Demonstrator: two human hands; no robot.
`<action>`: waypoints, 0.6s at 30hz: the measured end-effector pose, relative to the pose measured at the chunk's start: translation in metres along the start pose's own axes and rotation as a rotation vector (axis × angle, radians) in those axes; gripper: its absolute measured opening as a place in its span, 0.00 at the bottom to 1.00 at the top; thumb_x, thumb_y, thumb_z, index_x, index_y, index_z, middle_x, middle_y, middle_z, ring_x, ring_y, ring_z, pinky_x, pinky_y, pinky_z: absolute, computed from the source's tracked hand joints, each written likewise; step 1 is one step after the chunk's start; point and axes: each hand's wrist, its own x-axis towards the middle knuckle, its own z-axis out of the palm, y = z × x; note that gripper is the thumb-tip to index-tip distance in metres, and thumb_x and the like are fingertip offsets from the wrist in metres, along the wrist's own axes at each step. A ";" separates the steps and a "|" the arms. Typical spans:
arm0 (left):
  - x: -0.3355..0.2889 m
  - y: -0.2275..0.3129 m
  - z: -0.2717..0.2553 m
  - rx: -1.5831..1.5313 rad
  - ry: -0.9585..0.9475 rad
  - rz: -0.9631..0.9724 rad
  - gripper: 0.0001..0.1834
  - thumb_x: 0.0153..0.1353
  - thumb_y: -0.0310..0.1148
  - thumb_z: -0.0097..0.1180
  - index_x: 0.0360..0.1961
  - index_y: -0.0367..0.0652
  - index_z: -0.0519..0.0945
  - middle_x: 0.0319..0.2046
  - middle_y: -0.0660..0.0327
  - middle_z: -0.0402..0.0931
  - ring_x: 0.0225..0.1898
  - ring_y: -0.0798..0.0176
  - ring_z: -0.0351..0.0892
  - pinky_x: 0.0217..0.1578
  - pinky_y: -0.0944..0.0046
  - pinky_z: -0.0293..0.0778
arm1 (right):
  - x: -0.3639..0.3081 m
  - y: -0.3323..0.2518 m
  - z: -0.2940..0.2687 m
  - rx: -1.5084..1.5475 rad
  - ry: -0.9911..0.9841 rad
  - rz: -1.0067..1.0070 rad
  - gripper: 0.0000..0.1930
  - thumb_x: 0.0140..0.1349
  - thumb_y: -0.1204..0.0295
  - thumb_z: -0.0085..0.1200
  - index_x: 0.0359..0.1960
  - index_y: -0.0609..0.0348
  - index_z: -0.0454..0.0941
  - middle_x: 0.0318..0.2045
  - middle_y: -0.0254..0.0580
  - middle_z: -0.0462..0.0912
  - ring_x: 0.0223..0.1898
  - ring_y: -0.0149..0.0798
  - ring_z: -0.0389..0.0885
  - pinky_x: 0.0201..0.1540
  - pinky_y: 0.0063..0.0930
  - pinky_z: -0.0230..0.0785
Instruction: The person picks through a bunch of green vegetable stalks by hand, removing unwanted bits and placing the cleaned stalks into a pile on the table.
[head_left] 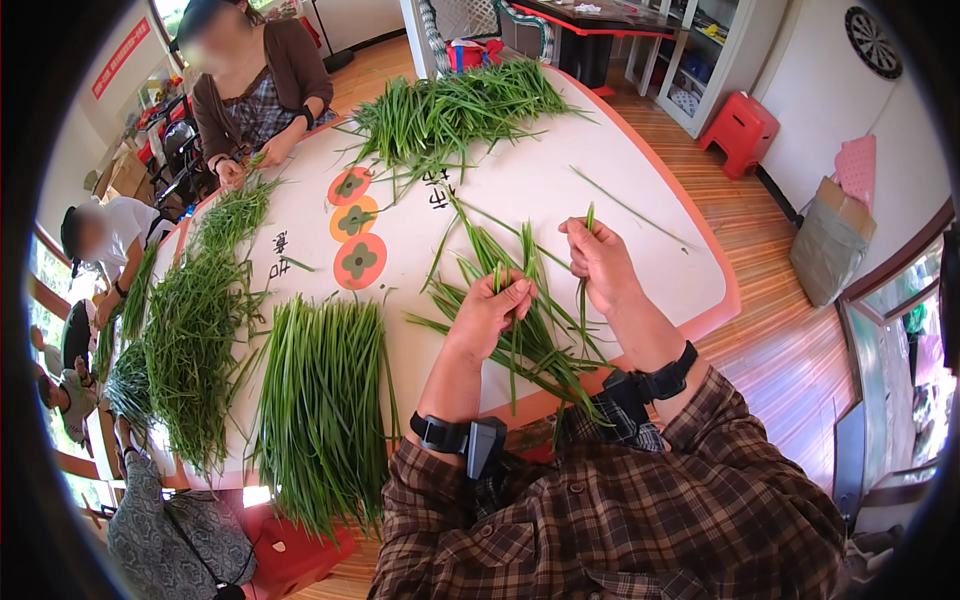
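My left hand (492, 318) is closed, with green garlic chives pinched between its thumb and fingers. To its right and a little farther off, my right hand (602, 264) is also closed on a few chive stalks, which stick up above the fingers and hang below. Beneath both hands a loose, crossed pile of garlic chives (545, 345) lies near the table's front edge. Left of it a neat, lined-up bundle of chives (325, 385) reaches over that edge. A tangled heap of chives (190, 350) spreads farther left, and another heap (460, 108) lies at the far side.
The pale table (640, 240) has an orange rim and printed round flower shapes (358, 262). A few stray stalks (630, 207) lie at right. One person (265, 75) handles chives across the table; others work along the left. A red stool (740, 135) stands on the wooden floor.
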 end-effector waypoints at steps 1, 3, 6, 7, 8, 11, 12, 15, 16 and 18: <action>0.000 -0.001 -0.001 -0.059 0.011 0.000 0.09 0.58 0.37 0.47 0.26 0.45 0.72 0.15 0.70 0.65 0.12 0.80 0.51 0.13 0.80 0.47 | 0.002 -0.003 -0.006 0.001 -0.017 0.010 0.10 0.58 0.66 0.47 0.31 0.61 0.71 0.17 0.22 0.61 0.14 0.17 0.51 0.16 0.13 0.45; 0.001 -0.002 -0.001 -0.119 0.018 0.000 0.09 0.58 0.37 0.46 0.26 0.45 0.71 0.15 0.69 0.66 0.12 0.80 0.51 0.13 0.80 0.46 | 0.002 -0.005 -0.010 0.000 -0.032 0.018 0.11 0.59 0.64 0.45 0.33 0.61 0.71 0.17 0.23 0.61 0.14 0.18 0.52 0.17 0.13 0.45; 0.000 0.001 0.004 -0.153 0.097 0.067 0.09 0.59 0.38 0.44 0.26 0.47 0.68 0.17 0.68 0.67 0.12 0.79 0.51 0.13 0.79 0.47 | -0.005 -0.006 -0.008 0.069 -0.078 0.104 0.13 0.61 0.62 0.41 0.35 0.60 0.69 0.19 0.25 0.63 0.16 0.19 0.53 0.18 0.12 0.46; 0.000 0.001 0.004 -0.169 0.169 0.081 0.09 0.59 0.39 0.43 0.25 0.49 0.66 0.18 0.67 0.67 0.13 0.78 0.51 0.14 0.79 0.48 | -0.007 -0.005 -0.005 0.083 -0.126 0.134 0.14 0.62 0.61 0.40 0.35 0.60 0.69 0.21 0.26 0.63 0.17 0.20 0.53 0.19 0.12 0.47; 0.000 0.001 0.005 -0.185 0.240 0.096 0.10 0.58 0.41 0.43 0.24 0.51 0.65 0.19 0.66 0.66 0.13 0.78 0.50 0.14 0.78 0.48 | -0.008 -0.004 -0.004 0.098 -0.173 0.164 0.15 0.62 0.59 0.38 0.35 0.59 0.69 0.22 0.26 0.63 0.17 0.21 0.52 0.20 0.13 0.47; 0.003 0.001 0.003 -0.207 0.284 0.112 0.11 0.58 0.42 0.43 0.22 0.51 0.63 0.19 0.66 0.66 0.14 0.77 0.51 0.14 0.78 0.48 | -0.011 0.004 -0.004 0.034 -0.208 0.127 0.16 0.62 0.60 0.36 0.36 0.59 0.70 0.23 0.27 0.64 0.22 0.22 0.58 0.25 0.14 0.54; 0.003 0.000 0.000 -0.236 0.278 0.125 0.12 0.58 0.42 0.43 0.21 0.51 0.63 0.19 0.66 0.66 0.14 0.77 0.51 0.14 0.78 0.48 | -0.012 0.007 0.000 -0.007 -0.207 0.107 0.16 0.63 0.59 0.36 0.35 0.59 0.70 0.24 0.27 0.65 0.24 0.22 0.60 0.27 0.16 0.57; 0.004 -0.003 0.000 -0.236 0.258 0.200 0.12 0.59 0.42 0.43 0.24 0.47 0.68 0.18 0.66 0.69 0.15 0.78 0.54 0.15 0.79 0.51 | -0.021 0.009 0.014 -0.121 -0.190 0.068 0.17 0.63 0.60 0.34 0.39 0.58 0.71 0.28 0.31 0.68 0.33 0.25 0.65 0.37 0.19 0.60; 0.004 -0.001 0.003 -0.234 0.256 0.198 0.12 0.59 0.42 0.43 0.24 0.47 0.68 0.18 0.66 0.69 0.15 0.78 0.54 0.15 0.79 0.51 | -0.023 0.010 0.015 -0.156 -0.213 0.024 0.17 0.63 0.60 0.35 0.42 0.58 0.71 0.30 0.32 0.69 0.36 0.26 0.66 0.40 0.21 0.60; 0.003 0.005 0.011 -0.102 0.294 0.130 0.12 0.60 0.41 0.43 0.28 0.45 0.72 0.22 0.67 0.71 0.15 0.79 0.55 0.14 0.80 0.50 | -0.024 0.012 0.017 -0.129 -0.273 0.057 0.19 0.63 0.59 0.35 0.46 0.59 0.69 0.38 0.34 0.70 0.41 0.28 0.66 0.47 0.23 0.58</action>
